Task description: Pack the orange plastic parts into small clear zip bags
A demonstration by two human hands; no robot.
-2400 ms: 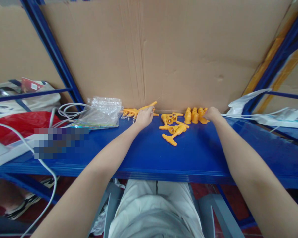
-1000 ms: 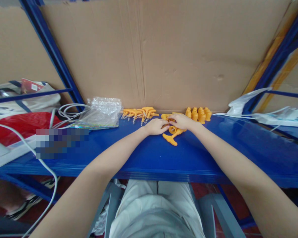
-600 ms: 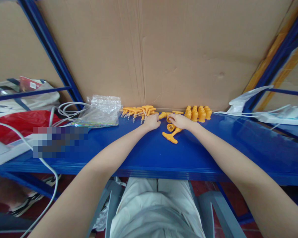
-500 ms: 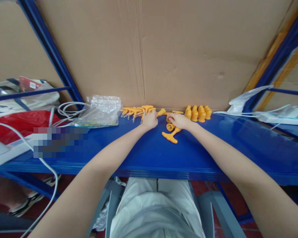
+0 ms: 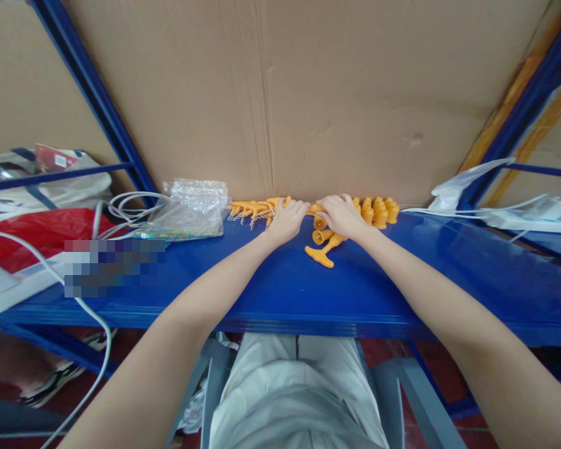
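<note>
My left hand [image 5: 287, 221] is closed at the back of the blue table, fingertips meeting a yellow corkscrew piece [image 5: 315, 209] that shows between my hands. From the other side my right hand [image 5: 342, 215] closes on the same piece; its far end is hidden. Left of my left hand lie several yellow T-handled corkscrews [image 5: 247, 207] with bare metal spirals. Below my right hand, yellow sleeves [image 5: 318, 237] lie with their open ends facing left. A corkscrew with a T handle [image 5: 320, 256] lies nearest me. Several yellow sleeves [image 5: 379, 213] stand upright to the right.
A clear plastic bag [image 5: 191, 209] lies left of the corkscrews, beside white cables [image 5: 131, 206] and a red bag [image 5: 42, 234]. Cardboard [image 5: 336, 100] walls the back of the blue table [image 5: 262, 293]. Blue posts [image 5: 93, 93] rise at both sides. White plastic [image 5: 449, 193] lies at the right.
My left hand has moved right, away from the T handles. My right hand has lifted back off the lying sleeves, and the two hands now meet at one yellow piece.
</note>
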